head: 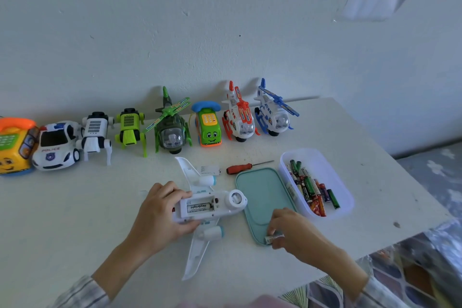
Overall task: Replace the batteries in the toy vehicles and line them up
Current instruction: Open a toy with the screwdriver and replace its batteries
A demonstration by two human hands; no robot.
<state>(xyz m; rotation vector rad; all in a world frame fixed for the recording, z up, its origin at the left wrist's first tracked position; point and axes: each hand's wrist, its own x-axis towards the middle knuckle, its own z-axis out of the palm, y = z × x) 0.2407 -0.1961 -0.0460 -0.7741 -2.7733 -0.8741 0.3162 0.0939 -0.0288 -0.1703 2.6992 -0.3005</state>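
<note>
- Steadying an upturned white toy airplane at the near middle of the white table, the left hand is gripping the tail end of the fuselage, fingers curled over its far side and thumb under the near side.
- Lying open on top, the battery compartment is showing one cell in place, with an empty slot seemingly beside it.
- Pinching a loose battery, the right hand is working at the near corner of the teal lid, just right of the airplane.
- Sitting right of the lid, the clear tub is holding mixed batteries; a red-handled screwdriver and what looks like the small compartment cover are lying just beyond.
- Standing along the far wall, eight toys are lining up, from the yellow phone car at left to the blue helicopter at right.
- Looking light, hollow and stiff, the plastic airplane is probably best held by the fuselage; the thin wings and clipped-on engines seem liable to flex or snap, and the smooth, round battery could easily slip or roll.
</note>
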